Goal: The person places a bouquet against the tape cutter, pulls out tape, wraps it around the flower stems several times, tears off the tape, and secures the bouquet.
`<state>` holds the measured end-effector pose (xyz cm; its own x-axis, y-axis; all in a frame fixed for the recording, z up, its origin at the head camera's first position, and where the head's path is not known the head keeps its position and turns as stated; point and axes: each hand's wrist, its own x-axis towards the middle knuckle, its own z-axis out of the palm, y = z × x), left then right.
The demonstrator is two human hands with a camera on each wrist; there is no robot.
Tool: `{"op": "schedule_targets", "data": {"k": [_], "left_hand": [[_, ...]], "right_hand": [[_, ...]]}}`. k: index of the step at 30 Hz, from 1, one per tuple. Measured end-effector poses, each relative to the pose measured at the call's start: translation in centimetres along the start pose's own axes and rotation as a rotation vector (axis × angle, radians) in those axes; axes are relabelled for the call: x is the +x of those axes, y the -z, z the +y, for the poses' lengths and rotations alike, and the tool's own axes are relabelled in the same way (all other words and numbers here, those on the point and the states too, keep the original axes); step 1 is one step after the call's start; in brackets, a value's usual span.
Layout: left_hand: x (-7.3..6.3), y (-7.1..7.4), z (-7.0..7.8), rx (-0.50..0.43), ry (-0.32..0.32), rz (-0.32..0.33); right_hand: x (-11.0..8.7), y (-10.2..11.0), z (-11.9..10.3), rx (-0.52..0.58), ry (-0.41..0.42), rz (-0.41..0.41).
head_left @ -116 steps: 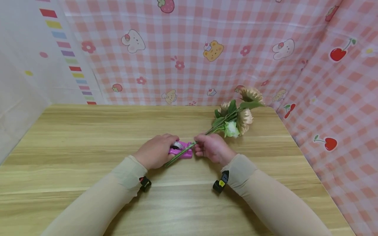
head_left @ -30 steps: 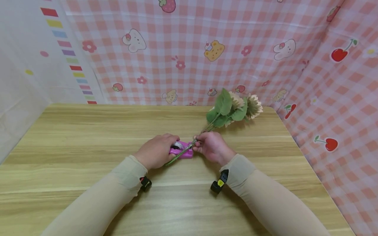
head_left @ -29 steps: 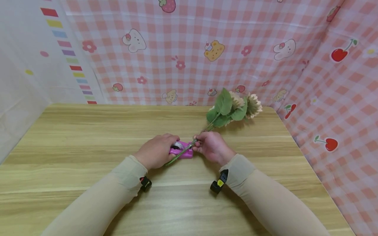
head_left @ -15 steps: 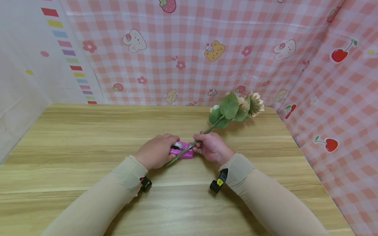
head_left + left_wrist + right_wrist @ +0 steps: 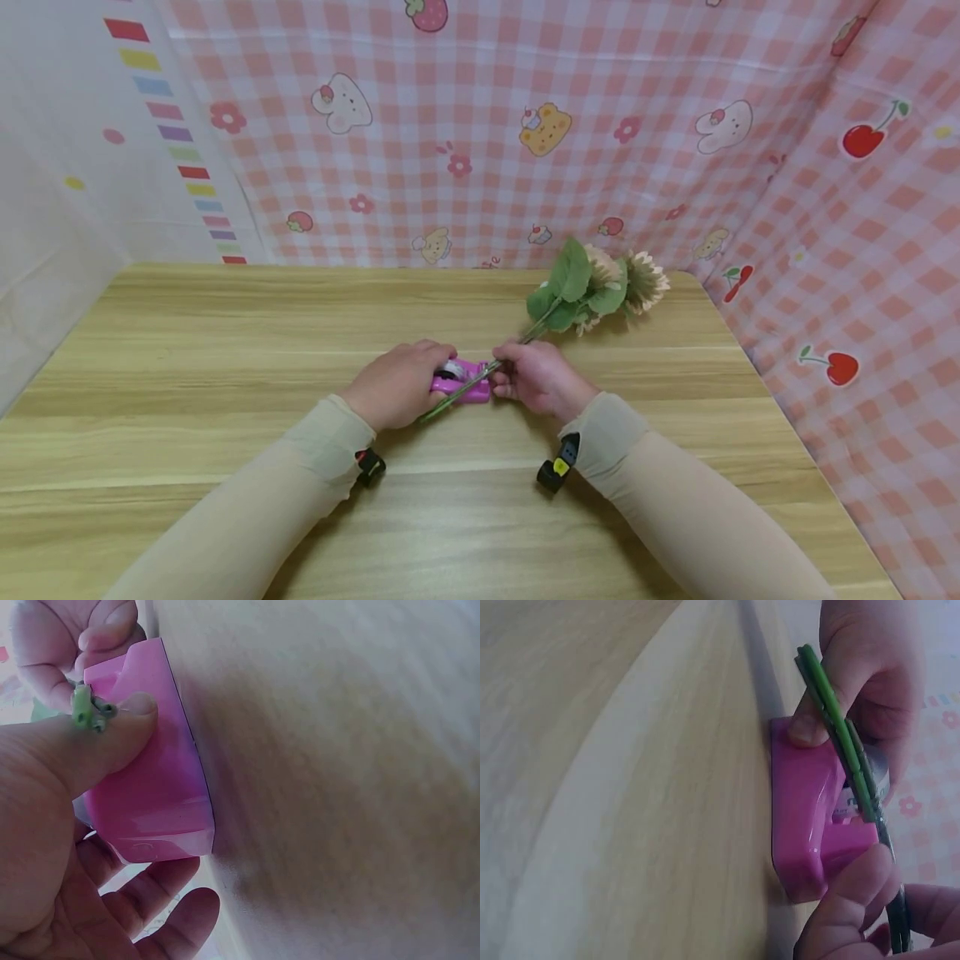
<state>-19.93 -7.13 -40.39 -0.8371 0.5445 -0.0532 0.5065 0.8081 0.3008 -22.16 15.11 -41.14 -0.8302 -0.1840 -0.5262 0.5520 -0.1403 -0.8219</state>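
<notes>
My left hand grips a pink tape dispenser standing on the table. Its thumb presses the dispenser's side in the left wrist view, and the fingers reach round the other side. A roll of tape sits inside the dispenser. My right hand pinches the green stems of a flower bunch between thumb and fingers, close to the dispenser's cutting end. The stems slant across over the dispenser, their cut ends near my left thumb. Pale peach flower heads and broad green leaves point away to the back right.
The wooden table extends on both sides of the hands. Behind it hangs a pink checked cloth, and another cherry-printed cloth borders the right edge. A black wrist camera hangs beneath the right wrist.
The bunch has turned about its stems: leaves now face up where a whitish-green flower showed earlier. The right fingers have shifted slightly on the stems. The left hand and dispenser have stayed put.
</notes>
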Motion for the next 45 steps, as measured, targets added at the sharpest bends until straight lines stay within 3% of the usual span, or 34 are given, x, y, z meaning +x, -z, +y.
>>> {"op": "schedule_targets", "data": {"k": [12, 28, 45], "left_hand": [[0.04, 0.11, 0.13, 0.002, 0.001, -0.004], [0.08, 0.02, 0.10, 0.006, 0.003, -0.007], [-0.01, 0.14, 0.24, 0.010, 0.009, -0.007]], "right_hand": [[-0.46, 0.39, -0.31, 0.022, 0.017, -0.007], [-0.49, 0.75, -0.70, 0.073, 0.026, -0.095], [-0.55, 0.41, -0.74, 0.098, 0.033, -0.075]]}}
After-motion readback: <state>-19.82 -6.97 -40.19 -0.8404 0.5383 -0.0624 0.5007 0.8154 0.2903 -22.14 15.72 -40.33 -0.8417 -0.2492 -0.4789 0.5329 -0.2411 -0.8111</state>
